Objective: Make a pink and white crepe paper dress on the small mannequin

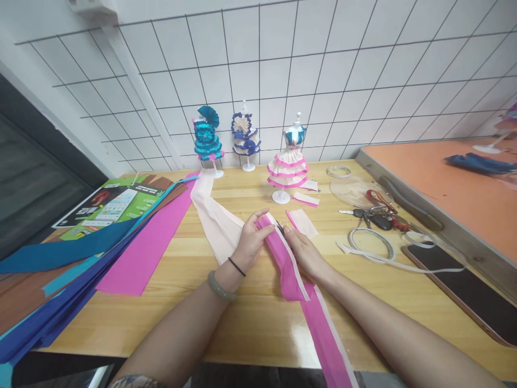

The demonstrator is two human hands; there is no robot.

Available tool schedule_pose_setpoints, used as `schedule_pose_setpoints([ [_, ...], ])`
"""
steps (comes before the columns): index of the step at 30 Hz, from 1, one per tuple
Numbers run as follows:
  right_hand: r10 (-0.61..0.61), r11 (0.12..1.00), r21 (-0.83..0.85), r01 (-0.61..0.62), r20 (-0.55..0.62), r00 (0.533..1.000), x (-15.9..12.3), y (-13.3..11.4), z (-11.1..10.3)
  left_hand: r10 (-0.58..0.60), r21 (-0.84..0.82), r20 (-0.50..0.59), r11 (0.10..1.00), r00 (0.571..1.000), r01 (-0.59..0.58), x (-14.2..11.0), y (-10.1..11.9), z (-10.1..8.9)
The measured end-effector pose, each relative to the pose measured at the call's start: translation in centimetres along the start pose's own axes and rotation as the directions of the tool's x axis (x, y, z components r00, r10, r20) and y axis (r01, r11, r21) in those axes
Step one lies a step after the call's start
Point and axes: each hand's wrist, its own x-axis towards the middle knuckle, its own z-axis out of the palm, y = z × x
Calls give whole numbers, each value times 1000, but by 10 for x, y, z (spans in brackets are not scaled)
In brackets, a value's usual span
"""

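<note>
My left hand (252,240), with a black band and a pale bangle at the wrist, pinches the far end of a long pink crepe paper strip (288,269) edged in white. The strip bends under itself and runs over the table's front edge. At its white edge, my right hand (302,250) is closed on scissors (280,228); only a dark bit shows, the rest is hidden by my fingers. Beyond my hands stands a small dress form (287,161) in a white skirt with pink trim. Pale crepe paper (218,221) lies beside my left hand.
Blue, brown and pink paper sheets (149,237) cover the left side, over a green printed sheet (121,205). Two more dress forms stand by the wall. At right lie tape rolls (370,244), keys (379,218) and a phone (464,285). Cut pieces (305,222) lie near the centre.
</note>
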Motion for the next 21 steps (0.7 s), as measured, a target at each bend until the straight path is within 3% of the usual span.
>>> schedule_pose_setpoints([
  [11, 106, 993, -45, -106, -12, 994, -2, -6, -5, 4, -66, -39, 998, 999, -7, 7, 3, -8],
  [16, 178, 984, -39, -176, 69, 982, -1, -14, -15, 61, -98, -60, 993, 996, -67, 15, 7, -19],
  [21, 190, 973, -151, -172, 117, 975, 2, -19, -30, 79, -131, -82, 987, 993, -90, 23, 13, -31],
])
